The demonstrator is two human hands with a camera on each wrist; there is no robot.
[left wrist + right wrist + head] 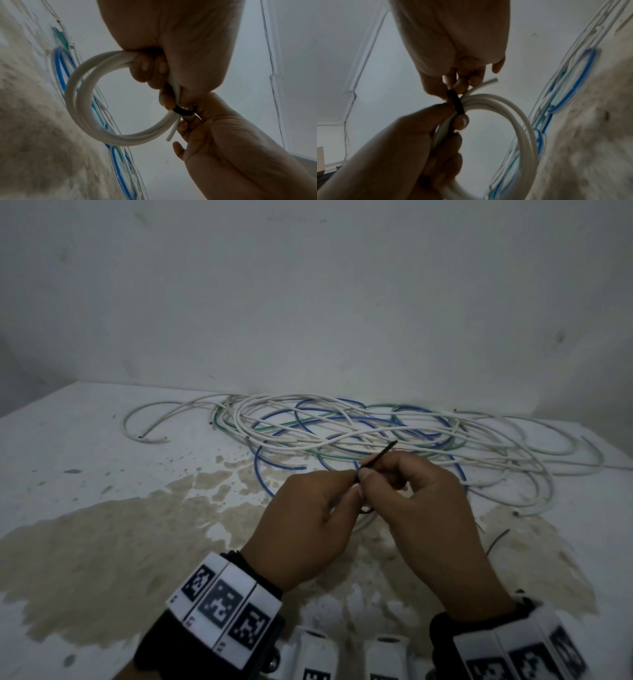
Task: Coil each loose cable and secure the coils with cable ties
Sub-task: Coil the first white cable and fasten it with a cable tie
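A small coil of white cable (80,108) hangs in my left hand (349,484), whose fingers (149,67) curl round its strands. A black cable tie (456,104) is wrapped around the coil (518,115) beside that grip. My right hand (375,477) pinches the tie, and its fingertips (462,82) sit right at the band. The tie's thin tail (378,453) pokes up and to the right between both hands. In the head view the hands hide most of the coil. One short white cable end (172,133) sticks out past the tie (182,111).
A tangle of loose white, blue and green cables (342,433) lies on the white table along the wall. Brown stains (102,542) cover the near tabletop. A spare black tie (498,539) lies to the right. White tagged devices (318,655) sit at the near edge.
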